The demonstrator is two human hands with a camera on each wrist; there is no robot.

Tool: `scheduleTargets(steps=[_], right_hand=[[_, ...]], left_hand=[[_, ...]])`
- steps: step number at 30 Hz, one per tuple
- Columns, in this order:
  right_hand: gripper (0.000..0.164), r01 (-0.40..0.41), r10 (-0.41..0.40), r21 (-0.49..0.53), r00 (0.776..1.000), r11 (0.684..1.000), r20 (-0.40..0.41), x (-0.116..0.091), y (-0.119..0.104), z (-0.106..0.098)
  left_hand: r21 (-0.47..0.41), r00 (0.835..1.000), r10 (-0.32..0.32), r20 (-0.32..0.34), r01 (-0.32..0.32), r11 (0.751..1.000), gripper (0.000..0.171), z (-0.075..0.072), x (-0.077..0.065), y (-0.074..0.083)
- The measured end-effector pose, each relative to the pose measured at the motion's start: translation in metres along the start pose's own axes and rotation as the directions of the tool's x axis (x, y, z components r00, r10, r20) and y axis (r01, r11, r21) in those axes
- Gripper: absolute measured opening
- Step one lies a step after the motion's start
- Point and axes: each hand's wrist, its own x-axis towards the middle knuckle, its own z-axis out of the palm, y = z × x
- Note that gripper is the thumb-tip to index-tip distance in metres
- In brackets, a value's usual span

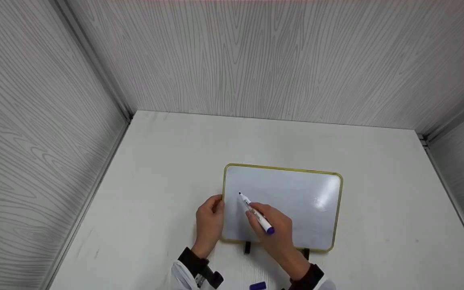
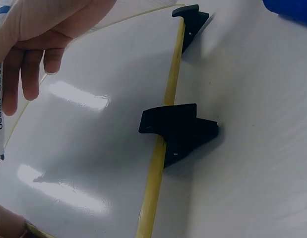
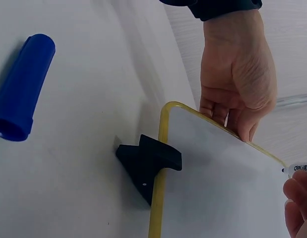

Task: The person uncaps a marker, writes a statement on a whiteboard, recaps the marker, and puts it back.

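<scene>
Right hand (image 1: 277, 230) is pinching the marker (image 1: 260, 219), left hand (image 1: 208, 221) is gripping the whiteboard (image 1: 288, 193) edge, so bracing firmly is probably helping any strokes come out clean tbh.

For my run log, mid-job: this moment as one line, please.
left hand: holds whiteboard edge | right hand: grips uncapped marker | blue cap: on table | writing: none visible

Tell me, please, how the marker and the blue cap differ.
The marker is held in the right hand; the cap lies on the table. The marker is mostly white with printed letters; the cap is blue. The marker is longer than the cap. Both show some blue.
</scene>
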Motion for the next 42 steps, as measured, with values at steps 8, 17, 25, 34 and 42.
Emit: scheduleTargets(steps=[8,17,25,34,42], right_hand=[[0.029,-0.010,0.010,-0.012,1.000,1.000,0.018,0.005,-0.001,0.010],[0.028,-0.003,0.005,-0.050,0.999,0.999,0.035,0.010,0.002,0.013],[0.027,-0.020,0.023,-0.060,0.998,0.998,0.055,0.015,0.004,0.015],[0.027,-0.007,0.012,-0.061,0.997,0.998,0.075,0.016,0.006,0.019],[0.025,0.001,0.006,-0.080,0.997,0.997,0.081,0.015,0.008,0.020]], left_hand=[[0.035,1.000,0.010,0.010,-0.010,0.999,0.015,-0.001,0.002,-0.001],[0.041,0.998,0.049,0.032,-0.051,0.998,0.016,-0.001,0.000,0.000],[0.057,0.997,0.069,0.035,-0.071,0.996,0.017,-0.001,0.000,-0.001],[0.146,0.988,0.155,0.011,-0.155,0.977,0.019,0.000,-0.001,-0.001],[0.220,0.980,0.201,0.016,-0.199,0.955,0.018,-0.001,0.000,-0.002]])
